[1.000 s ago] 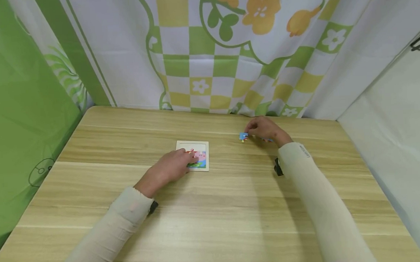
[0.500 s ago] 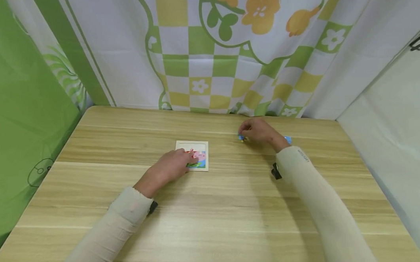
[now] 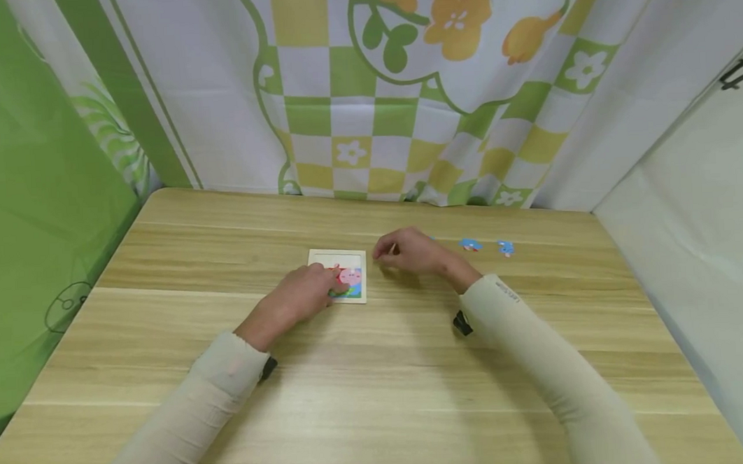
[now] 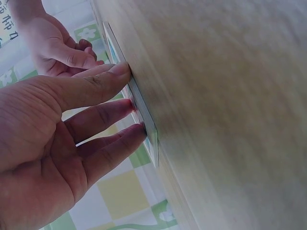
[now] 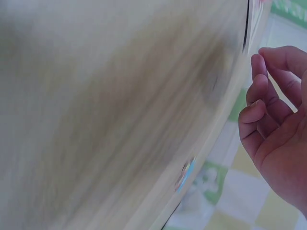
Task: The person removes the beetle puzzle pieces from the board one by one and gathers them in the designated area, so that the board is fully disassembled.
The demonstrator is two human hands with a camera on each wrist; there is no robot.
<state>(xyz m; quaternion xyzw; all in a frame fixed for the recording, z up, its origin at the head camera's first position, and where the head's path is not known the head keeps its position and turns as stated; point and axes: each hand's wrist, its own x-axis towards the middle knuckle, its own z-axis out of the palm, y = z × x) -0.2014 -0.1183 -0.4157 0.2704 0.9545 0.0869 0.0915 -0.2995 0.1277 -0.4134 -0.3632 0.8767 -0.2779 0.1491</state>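
Note:
A small square jigsaw puzzle (image 3: 355, 289) lies in its pale wooden frame on the table, showing a pink cartoon face over blue and green. My left hand (image 3: 293, 296) rests on it, covering its left part. In the left wrist view, the left thumb touches the frame's near edge (image 4: 144, 108) and the fingertips press on top. Just right of the frame is my right hand (image 3: 410, 251), above the table with fingers loosely bent. In the right wrist view, its thumb (image 5: 283, 57) lies close to the index fingertip, and no piece shows between them.
Behind the right hand lie loose blue puzzle pieces: one mostly hidden piece (image 3: 431, 238), a middle piece (image 3: 471, 244) and a right-hand piece (image 3: 505, 247). A checked, flowered curtain (image 3: 359, 113) hangs along the far edge of the wooden table (image 3: 368, 414).
My right hand has moved left from the loose pieces towards the puzzle frame, and the pieces behind it have come into view. The left hand has stayed on the puzzle.

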